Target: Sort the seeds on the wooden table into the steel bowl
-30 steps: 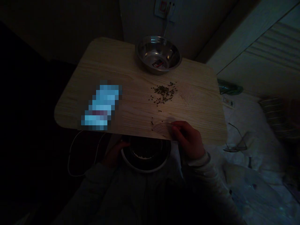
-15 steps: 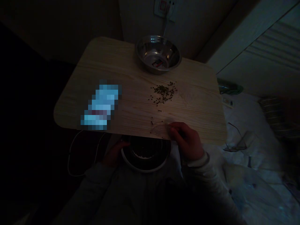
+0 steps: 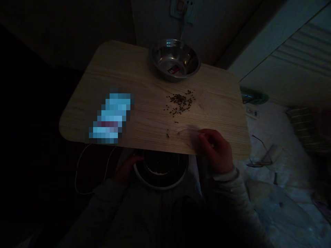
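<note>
My right hand [image 3: 217, 148] is above the near edge of the wooden table [image 3: 144, 127], with fingers pinched on a thin, see-through piece [image 3: 187, 132] whose kind I cannot make out. Left of its tip lie a few stray dark grains [image 3: 167, 135]. Farther back is a loose scatter of small dark green beans or seeds [image 3: 179, 101]. Below the table edge, my left hand [image 3: 126, 168] grips the left rim of a dark round bowl [image 3: 160, 181] with a pale edge. Something whitish shows inside it, and the table hides its far part.
A steel basin [image 3: 174, 74] with a label inside stands at the table's back. On the left lies a lit, pixelated phone-like screen [image 3: 111, 117], a white cable [image 3: 76, 175] hanging below. Glasses [image 3: 261, 163] rest on white bedding at the right. The room is dim.
My right hand has moved right and slightly away from me with the see-through piece. A dark grain near its tip no longer shows clearly. My left hand and the bowl stay put.
</note>
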A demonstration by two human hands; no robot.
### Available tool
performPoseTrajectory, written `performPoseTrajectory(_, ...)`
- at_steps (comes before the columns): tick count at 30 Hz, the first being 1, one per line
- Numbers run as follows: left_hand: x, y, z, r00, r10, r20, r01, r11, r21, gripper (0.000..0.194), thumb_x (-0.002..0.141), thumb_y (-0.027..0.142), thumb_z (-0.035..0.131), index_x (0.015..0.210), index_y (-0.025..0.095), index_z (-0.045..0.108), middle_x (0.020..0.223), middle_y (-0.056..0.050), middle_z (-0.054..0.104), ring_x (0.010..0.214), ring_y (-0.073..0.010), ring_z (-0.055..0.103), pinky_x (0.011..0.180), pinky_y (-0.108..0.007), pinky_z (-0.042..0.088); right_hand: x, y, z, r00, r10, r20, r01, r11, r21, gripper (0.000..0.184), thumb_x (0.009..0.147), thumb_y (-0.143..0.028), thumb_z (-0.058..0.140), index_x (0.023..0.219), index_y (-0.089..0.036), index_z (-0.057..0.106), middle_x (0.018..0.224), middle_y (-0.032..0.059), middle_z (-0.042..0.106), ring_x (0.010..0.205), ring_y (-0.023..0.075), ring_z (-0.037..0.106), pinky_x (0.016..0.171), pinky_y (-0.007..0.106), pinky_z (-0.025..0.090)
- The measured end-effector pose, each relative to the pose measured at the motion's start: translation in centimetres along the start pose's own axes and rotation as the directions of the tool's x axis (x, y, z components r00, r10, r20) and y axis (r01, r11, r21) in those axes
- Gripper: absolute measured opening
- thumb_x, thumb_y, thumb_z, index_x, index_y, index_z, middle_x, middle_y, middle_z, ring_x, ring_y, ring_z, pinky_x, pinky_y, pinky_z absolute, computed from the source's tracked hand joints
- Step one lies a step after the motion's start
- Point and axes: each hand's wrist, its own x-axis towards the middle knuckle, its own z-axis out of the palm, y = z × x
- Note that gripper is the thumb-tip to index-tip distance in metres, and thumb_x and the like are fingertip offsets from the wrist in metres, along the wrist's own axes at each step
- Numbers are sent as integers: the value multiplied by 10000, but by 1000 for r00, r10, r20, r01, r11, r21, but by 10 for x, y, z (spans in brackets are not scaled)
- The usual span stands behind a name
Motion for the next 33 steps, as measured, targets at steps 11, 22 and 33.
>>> performPoseTrajectory(11, -2, -5, 1, 998, 55, -34, -57, 998, -42, 191, 553, 213, 694, 740, 197, 729, 707, -45, 758, 900, -326, 706, 821, -419, 546, 11, 12, 1, 1000, -6, -21, 5, 999, -51, 231, 841, -395, 535, 906, -209, 655, 673, 10, 643, 595, 143, 566, 555, 260, 445)
performPoseTrajectory(22, 7, -8, -3, 1000, 21, -12, -21, 1000, -22, 139, 544, 261, 705, 669, 203, 716, 675, -58, 744, 900, -343, 697, 792, -424, 552, 5, 1, -2, 996, -12, 90, 14, 1000, -26, 210, 839, -363, 541, 906, -211, 670, 706, 16, 657, 626, 145, 582, 569, 255, 452)
performPoseTrajectory(33, 7, -8, -4, 999, 35, -17, -35, 999, -31, 196, 531, 247, 717, 723, 214, 728, 743, -52, 762, 920, -340, 696, 794, -431, 546, 1, -1, -3, 996, -14, 93, 17, 1000, -24, 208, 837, -354, 541, 913, -206, 666, 712, 23, 657, 648, 151, 595, 594, 266, 470)
